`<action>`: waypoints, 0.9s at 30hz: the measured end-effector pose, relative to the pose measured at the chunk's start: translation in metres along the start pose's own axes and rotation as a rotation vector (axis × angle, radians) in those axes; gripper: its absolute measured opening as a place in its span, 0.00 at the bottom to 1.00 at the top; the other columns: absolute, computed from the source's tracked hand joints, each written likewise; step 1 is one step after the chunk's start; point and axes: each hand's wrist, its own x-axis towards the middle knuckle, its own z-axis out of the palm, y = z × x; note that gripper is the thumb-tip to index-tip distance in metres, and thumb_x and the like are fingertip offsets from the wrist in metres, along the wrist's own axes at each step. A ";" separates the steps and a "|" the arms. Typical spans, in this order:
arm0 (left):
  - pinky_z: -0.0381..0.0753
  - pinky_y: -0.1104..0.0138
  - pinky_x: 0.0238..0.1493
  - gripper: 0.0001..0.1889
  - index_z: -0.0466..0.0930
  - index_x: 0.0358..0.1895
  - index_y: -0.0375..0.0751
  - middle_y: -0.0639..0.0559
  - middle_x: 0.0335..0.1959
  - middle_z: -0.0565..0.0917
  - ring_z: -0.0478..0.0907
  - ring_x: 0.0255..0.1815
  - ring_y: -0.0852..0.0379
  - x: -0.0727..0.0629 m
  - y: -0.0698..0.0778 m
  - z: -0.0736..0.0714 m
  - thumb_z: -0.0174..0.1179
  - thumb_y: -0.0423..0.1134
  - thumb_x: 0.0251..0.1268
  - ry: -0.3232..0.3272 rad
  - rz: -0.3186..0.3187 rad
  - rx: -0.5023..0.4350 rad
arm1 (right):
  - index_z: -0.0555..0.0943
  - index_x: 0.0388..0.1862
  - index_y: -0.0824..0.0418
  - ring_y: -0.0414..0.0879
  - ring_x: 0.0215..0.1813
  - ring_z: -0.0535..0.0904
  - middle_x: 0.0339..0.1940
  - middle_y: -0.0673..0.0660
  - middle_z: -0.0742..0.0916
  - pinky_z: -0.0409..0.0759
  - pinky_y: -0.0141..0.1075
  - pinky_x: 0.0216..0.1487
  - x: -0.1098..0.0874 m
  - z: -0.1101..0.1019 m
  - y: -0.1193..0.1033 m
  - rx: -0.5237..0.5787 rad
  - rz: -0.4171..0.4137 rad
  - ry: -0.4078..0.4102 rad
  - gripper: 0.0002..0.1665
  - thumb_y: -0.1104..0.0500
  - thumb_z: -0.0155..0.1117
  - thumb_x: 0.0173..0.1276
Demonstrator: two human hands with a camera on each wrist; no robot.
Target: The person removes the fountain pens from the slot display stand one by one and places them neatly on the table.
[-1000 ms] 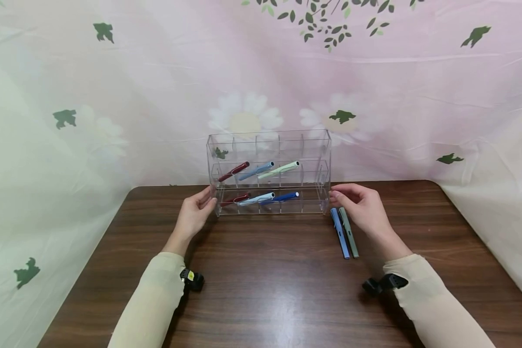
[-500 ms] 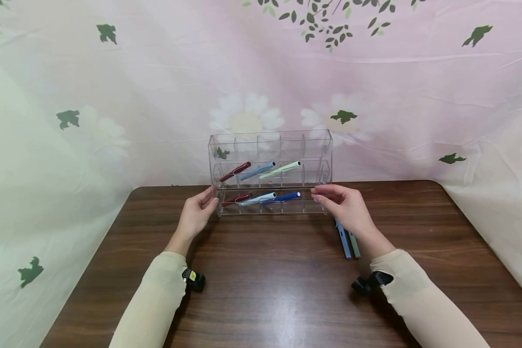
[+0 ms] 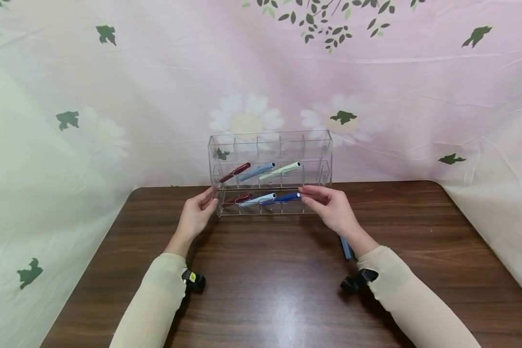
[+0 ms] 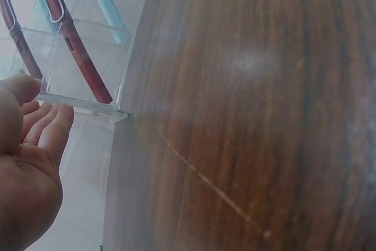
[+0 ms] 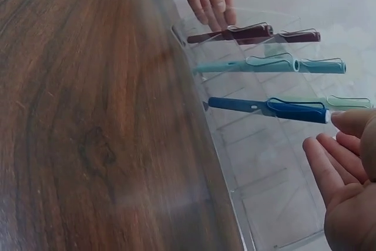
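Note:
A clear acrylic pen rack (image 3: 313, 151) stands at the back of the table, with tilted pens in two tiers. My left hand (image 3: 194, 217) pinches its left side panel between thumb and fingers. The lower tier holds a dark red pen (image 4: 82, 63), a light blue pen (image 3: 258, 199) and a dark blue pen (image 5: 294, 110). Above them lean another dark red pen (image 3: 235, 172), a blue pen (image 3: 257, 171) and a pale green pen (image 3: 280, 170). My right hand (image 3: 335, 210) has its thumb tip at the dark blue pen's white end, its fingers loosely bent and apart from the pen.
On the brown wooden table (image 3: 261, 290) a blue pen (image 3: 345, 248) lies partly hidden under my right wrist; the green pen beside it is almost wholly covered. A printed cloth (image 3: 165, 96) hangs behind the rack. Each wrist wears a small black camera.
My right hand has moved left from the rack's right side to the dark blue pen's end, covering more of the loose pens. My left hand has stayed on the rack.

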 end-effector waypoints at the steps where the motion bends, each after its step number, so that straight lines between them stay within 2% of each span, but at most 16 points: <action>1: 0.82 0.67 0.69 0.26 0.69 0.77 0.25 0.31 0.73 0.77 0.77 0.75 0.38 0.000 0.000 0.000 0.58 0.29 0.82 -0.001 -0.002 0.003 | 0.86 0.65 0.65 0.25 0.50 0.87 0.61 0.64 0.91 0.87 0.19 0.51 0.000 0.001 0.000 0.005 0.004 -0.001 0.21 0.61 0.72 0.77; 7: 0.81 0.65 0.69 0.26 0.69 0.77 0.24 0.31 0.74 0.77 0.77 0.76 0.37 -0.001 0.001 -0.001 0.59 0.29 0.82 0.006 -0.010 0.011 | 0.85 0.68 0.64 0.28 0.54 0.87 0.64 0.64 0.90 0.87 0.20 0.53 0.003 0.005 0.001 0.018 0.008 -0.029 0.22 0.60 0.71 0.78; 12: 0.81 0.68 0.69 0.26 0.68 0.77 0.24 0.30 0.74 0.77 0.76 0.76 0.37 -0.001 -0.001 -0.002 0.59 0.29 0.82 0.009 -0.006 0.005 | 0.86 0.68 0.63 0.30 0.53 0.88 0.64 0.64 0.90 0.89 0.22 0.51 0.004 0.010 0.000 0.027 0.024 -0.039 0.22 0.62 0.72 0.77; 20: 0.81 0.72 0.68 0.26 0.68 0.77 0.24 0.31 0.74 0.77 0.76 0.76 0.37 0.000 -0.002 0.001 0.59 0.29 0.82 0.004 -0.001 -0.024 | 0.89 0.63 0.63 0.30 0.45 0.89 0.57 0.64 0.93 0.88 0.23 0.42 0.004 0.016 -0.001 -0.036 0.051 0.020 0.18 0.61 0.72 0.77; 27: 0.81 0.68 0.68 0.26 0.69 0.77 0.24 0.31 0.73 0.77 0.76 0.76 0.37 0.000 -0.001 0.002 0.59 0.29 0.82 0.014 -0.004 -0.013 | 0.89 0.60 0.65 0.41 0.47 0.91 0.54 0.65 0.93 0.87 0.21 0.42 0.004 0.018 -0.001 -0.017 0.041 0.041 0.16 0.62 0.72 0.76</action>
